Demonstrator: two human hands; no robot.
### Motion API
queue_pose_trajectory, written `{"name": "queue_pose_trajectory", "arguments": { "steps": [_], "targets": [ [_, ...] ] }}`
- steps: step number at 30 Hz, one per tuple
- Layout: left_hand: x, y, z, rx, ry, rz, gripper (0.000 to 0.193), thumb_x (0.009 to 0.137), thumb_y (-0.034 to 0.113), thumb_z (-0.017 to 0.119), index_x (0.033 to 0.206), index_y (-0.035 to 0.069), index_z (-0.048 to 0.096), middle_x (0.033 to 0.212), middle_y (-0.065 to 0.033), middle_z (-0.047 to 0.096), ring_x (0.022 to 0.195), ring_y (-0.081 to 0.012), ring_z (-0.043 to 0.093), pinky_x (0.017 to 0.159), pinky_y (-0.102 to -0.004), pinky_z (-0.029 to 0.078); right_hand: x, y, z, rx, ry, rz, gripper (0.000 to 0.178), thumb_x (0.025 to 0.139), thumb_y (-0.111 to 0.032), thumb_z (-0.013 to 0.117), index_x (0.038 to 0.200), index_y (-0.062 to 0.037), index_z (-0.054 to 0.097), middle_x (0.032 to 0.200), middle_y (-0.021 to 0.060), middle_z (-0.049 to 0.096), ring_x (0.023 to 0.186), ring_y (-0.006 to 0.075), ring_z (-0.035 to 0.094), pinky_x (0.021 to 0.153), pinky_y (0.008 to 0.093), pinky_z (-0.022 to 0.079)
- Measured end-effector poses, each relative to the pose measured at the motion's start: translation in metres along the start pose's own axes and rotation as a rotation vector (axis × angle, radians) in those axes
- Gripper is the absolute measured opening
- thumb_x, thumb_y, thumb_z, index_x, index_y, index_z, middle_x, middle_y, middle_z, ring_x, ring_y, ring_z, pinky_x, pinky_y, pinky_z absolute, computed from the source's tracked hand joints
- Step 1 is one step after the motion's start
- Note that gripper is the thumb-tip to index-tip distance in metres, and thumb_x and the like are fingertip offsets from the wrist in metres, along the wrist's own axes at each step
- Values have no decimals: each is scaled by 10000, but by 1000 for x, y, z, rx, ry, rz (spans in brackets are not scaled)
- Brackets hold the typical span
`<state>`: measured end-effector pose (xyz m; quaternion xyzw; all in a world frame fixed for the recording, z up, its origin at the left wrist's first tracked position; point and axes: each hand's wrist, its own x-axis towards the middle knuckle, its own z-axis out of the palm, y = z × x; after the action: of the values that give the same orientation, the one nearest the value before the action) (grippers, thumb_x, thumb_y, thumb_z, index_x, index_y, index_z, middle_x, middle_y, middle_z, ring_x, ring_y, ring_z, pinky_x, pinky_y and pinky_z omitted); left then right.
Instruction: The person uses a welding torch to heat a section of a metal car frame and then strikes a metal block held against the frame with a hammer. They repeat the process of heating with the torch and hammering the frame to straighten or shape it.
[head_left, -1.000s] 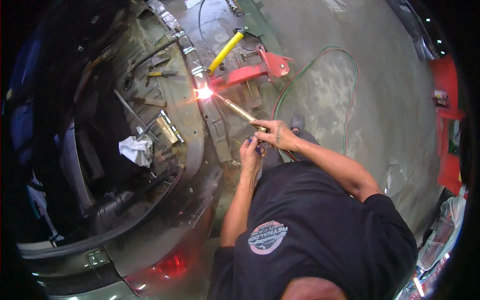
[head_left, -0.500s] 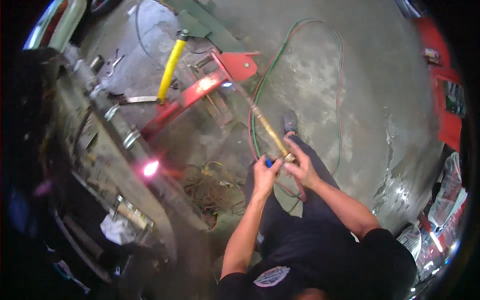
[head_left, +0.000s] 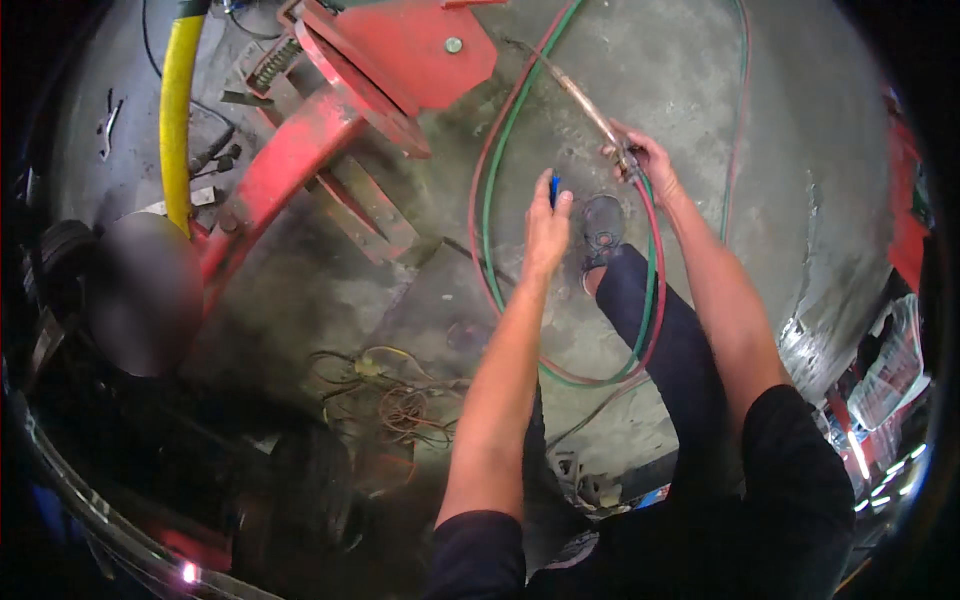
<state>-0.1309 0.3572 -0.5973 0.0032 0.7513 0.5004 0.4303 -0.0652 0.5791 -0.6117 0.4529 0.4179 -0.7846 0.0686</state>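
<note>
My right hand [head_left: 650, 165] is wrapped round the valve end of a brass gas torch [head_left: 590, 105], whose long tube points away and to the left over the floor. A red hose [head_left: 658, 290] and a green hose [head_left: 647, 320] hang from its rear end and loop down past my leg. My left hand [head_left: 547, 225] is raised to the left of the torch and apart from it. Between its thumb and fingers sits a small blue object [head_left: 555, 188], too small to name surely. No flame shows at the torch's tip.
A red steel frame [head_left: 290, 155] with a yellow padded bar [head_left: 178, 115] stands at the far left. Tangled cables [head_left: 405, 410] lie on the concrete floor near dark machinery [head_left: 290, 490]. A blurred round shape [head_left: 140, 295] is beside the frame. My shoe [head_left: 603, 225] is below the torch.
My hands have come apart and moved farther forward, the right carrying the torch. The bluish-white glow near the torch's tip is gone. The view has shifted, bringing the red frame closer.
</note>
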Motion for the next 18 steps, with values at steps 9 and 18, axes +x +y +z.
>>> {"name": "queue_pose_trajectory", "arguments": {
  "steps": [9,18],
  "targets": [
    [-208,-18,-77,137,98,-234,424,954,247,655,1252,-51,607,1198,-277,659,1132,-412,631,985,-480,475,-22,24,27,-780,25,-21,573,940,-155,593,1475,13,475,1392,161,603,1269,272,565,1084,362,424],
    [-434,317,-287,142,774,43,231,970,136,614,1102,-32,703,896,-155,721,763,-220,686,727,-346,540,-260,-149,374,-808,-376,-551,413,926,-108,609,1324,2,610,1027,155,682,879,223,649,808,369,518]
  ]
}}
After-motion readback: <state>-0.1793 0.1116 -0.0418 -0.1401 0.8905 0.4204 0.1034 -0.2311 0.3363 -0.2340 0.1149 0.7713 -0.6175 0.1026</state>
